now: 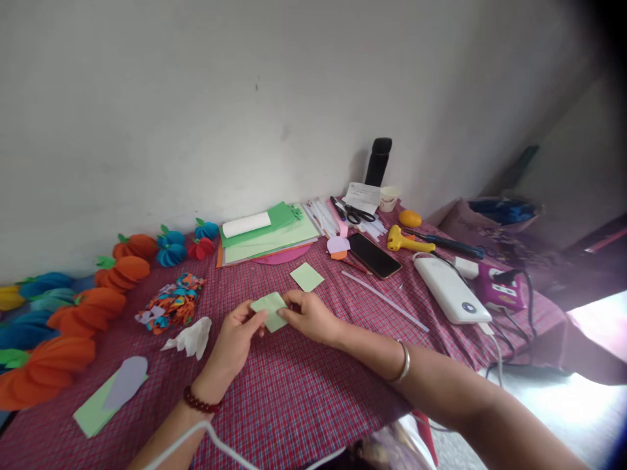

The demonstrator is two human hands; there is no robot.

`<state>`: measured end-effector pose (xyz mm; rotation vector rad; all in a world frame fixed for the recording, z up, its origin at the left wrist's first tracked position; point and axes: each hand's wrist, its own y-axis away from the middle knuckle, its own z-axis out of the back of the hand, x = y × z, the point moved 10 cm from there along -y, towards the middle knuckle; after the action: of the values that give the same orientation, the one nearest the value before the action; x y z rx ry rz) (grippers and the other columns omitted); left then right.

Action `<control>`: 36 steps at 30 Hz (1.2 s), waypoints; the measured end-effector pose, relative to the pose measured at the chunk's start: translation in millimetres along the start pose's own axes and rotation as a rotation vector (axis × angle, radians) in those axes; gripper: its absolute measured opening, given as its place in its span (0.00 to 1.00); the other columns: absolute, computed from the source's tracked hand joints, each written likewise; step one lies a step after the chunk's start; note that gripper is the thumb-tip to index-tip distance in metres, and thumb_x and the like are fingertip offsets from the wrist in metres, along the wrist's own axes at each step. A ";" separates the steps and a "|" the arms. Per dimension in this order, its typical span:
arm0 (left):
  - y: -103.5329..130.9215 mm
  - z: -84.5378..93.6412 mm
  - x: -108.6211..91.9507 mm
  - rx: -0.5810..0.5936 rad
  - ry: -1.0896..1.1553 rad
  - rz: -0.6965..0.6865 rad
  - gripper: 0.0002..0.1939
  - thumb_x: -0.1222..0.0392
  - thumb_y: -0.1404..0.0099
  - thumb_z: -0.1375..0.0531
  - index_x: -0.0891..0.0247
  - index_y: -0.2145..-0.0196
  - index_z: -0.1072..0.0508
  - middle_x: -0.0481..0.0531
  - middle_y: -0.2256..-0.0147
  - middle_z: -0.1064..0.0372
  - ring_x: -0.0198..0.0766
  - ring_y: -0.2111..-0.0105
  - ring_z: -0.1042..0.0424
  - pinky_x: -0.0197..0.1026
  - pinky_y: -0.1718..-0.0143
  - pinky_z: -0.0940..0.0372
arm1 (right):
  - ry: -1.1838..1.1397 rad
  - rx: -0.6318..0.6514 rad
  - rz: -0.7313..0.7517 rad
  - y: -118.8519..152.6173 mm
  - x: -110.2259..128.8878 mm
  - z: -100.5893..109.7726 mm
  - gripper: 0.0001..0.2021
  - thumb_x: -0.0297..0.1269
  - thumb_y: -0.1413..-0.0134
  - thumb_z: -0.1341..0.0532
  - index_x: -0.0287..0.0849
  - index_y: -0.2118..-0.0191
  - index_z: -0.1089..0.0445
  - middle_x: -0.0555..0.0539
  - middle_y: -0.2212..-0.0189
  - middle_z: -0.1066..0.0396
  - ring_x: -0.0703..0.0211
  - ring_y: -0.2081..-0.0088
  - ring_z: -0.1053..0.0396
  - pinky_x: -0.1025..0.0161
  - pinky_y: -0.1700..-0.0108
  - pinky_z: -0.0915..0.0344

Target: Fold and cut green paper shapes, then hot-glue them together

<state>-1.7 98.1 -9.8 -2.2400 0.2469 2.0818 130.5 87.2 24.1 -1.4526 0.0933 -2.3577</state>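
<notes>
A small light-green paper square (271, 309) is held up between my two hands, just above the checked tablecloth. My left hand (241, 331) pinches its left edge between thumb and fingers. On the right side, my right hand (309, 314) grips the same paper with thumb and fingertips. Just beyond my hands lies another light-green paper square (307, 277). A crumpled white tissue (192, 339) rests left of my left hand. Nearer the left front, a lilac paper cutout (128, 382) lies over a light-green paper strip (93, 412).
Several paper pumpkins (76, 365) line the left side beside colourful paper scraps (175, 301). Stacked paper sheets (269, 245) lie at the back. To the right are a phone (375, 255), scissors (360, 214), a yellow-handled tool (409, 242), a white power bank (450, 290) and cables.
</notes>
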 end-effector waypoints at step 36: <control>1.1 -11.8 -21.6 0.195 -0.885 -0.285 0.02 0.63 0.41 0.43 0.61 0.71 0.31 0.46 0.73 0.34 0.36 0.72 0.33 0.37 0.69 0.39 | 0.220 0.128 0.193 -1.1 1.0 -14.8 0.04 0.25 0.48 0.41 0.39 0.68 0.31 0.48 0.70 0.32 0.62 0.65 0.34 0.68 0.60 0.40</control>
<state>8.2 96.5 12.7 -1.0114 0.0527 2.4818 116.9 85.9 18.3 -1.0724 0.1308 -2.3100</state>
